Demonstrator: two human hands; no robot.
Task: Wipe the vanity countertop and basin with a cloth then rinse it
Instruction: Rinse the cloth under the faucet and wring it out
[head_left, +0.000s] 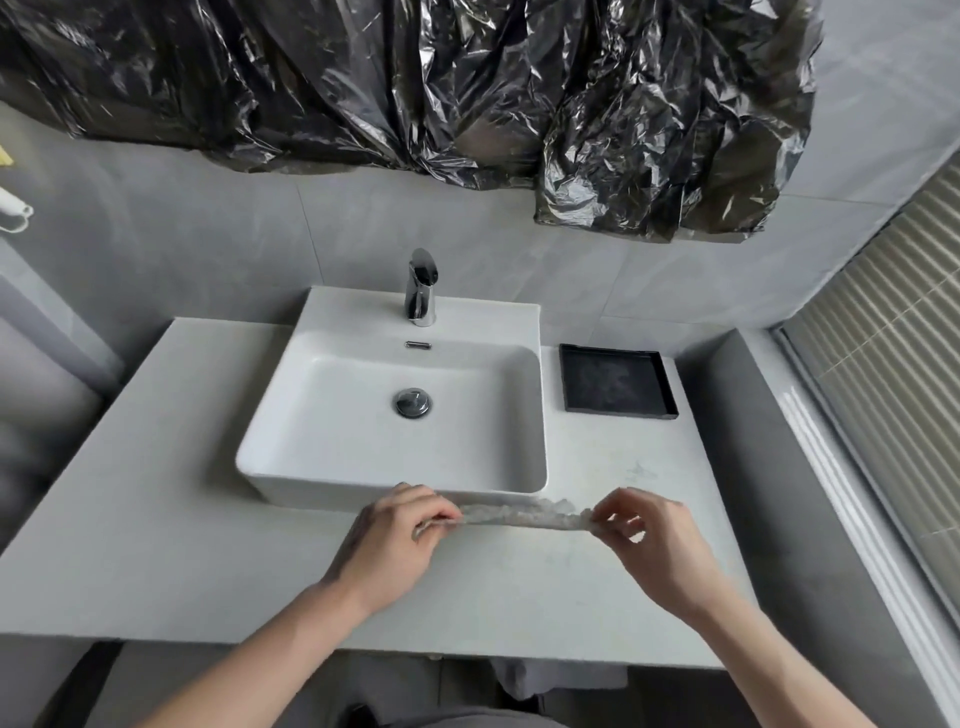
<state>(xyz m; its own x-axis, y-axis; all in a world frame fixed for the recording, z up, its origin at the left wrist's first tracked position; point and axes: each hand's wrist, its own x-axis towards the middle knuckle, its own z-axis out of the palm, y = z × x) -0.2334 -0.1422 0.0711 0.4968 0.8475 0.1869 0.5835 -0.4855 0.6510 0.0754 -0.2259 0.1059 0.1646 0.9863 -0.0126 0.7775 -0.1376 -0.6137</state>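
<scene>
Smooth pale countertop (156, 519); twisted cloth (519, 517) (rope-like) between 2 hands.

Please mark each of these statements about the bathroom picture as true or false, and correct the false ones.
1. Both hands hold the crumpled pale cloth stretched between them. True: the left hand and the right hand each pinch one end.
2. Water runs from the chrome faucet. False: no water is visible.
3. The square black tray lies right of the white rectangular basin. True.
4. The cloth is inside the basin. False: it is in front of it, over the light countertop.
</scene>
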